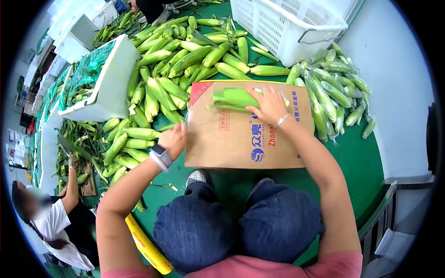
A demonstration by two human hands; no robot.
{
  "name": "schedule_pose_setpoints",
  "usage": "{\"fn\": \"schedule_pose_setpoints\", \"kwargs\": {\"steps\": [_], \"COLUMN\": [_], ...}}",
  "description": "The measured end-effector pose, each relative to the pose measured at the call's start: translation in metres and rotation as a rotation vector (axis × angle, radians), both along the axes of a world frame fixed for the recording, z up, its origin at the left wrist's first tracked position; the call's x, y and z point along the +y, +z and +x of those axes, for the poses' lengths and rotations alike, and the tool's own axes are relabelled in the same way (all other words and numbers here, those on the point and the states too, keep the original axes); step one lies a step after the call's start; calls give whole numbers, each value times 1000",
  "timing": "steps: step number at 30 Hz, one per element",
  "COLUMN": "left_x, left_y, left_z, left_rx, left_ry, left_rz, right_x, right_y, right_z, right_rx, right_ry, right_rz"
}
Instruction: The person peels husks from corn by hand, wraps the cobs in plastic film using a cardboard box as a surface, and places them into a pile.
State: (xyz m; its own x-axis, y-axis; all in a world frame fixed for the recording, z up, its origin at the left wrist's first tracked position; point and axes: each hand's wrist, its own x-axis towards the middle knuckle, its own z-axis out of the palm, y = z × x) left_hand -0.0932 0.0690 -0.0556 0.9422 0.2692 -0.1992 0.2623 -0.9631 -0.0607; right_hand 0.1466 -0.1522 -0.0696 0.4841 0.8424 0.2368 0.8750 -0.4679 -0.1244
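A green ear of corn in its husk [232, 98], blurred by motion, lies over a flat cardboard box [208, 153] with blue and red printing. My right hand [269, 105] is closed around the right end of this corn. At the box's left edge is my left hand [173, 140], a watch on its wrist, its fingers curled together; what they hold, if anything, I cannot make out. Unwrapped ears of corn [139, 133] lie just left of that hand. To the right of the box are several ears in clear plastic wrap [331, 88].
A big heap of corn [185, 60] covers the green floor [357, 153] beyond the box. Behind stands a white plastic crate [278, 34]; at left, a white foam box [104, 85]. A yellow tube-shaped package [147, 245] lies by my left leg. Another person [65, 222] works with a knife at far left.
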Motion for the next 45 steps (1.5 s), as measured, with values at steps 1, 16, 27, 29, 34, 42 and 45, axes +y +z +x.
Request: {"fn": "schedule_pose_setpoints", "kwargs": {"steps": [1,16,27,29,34,42,45], "left_x": [6,-130,-69,-70,-92,12,-5], "left_y": [10,39,-6,-15,44,-16,4], "left_z": [-10,54,206,197,99,-65,-48], "left_rx": [-2,-244,-259,-153,586,705,-57], "left_ry": [4,-386,-384,-464,-732,667,568], "left_rz": [-3,167,-282,-395,-422,-1978,-2173], "right_x": [-8,11,60,59,47,-18,-8], "right_y": [-1,-2,26,34,23,-34,-6], "right_z": [-12,-22,87,82,71,6,-71], "right_rx": [-72,32,337,416,438,171,617], "right_ry": [26,-101,-352,-359,-431,-55,163], "right_rz": [47,-126,-580,-640,-491,164,57]}}
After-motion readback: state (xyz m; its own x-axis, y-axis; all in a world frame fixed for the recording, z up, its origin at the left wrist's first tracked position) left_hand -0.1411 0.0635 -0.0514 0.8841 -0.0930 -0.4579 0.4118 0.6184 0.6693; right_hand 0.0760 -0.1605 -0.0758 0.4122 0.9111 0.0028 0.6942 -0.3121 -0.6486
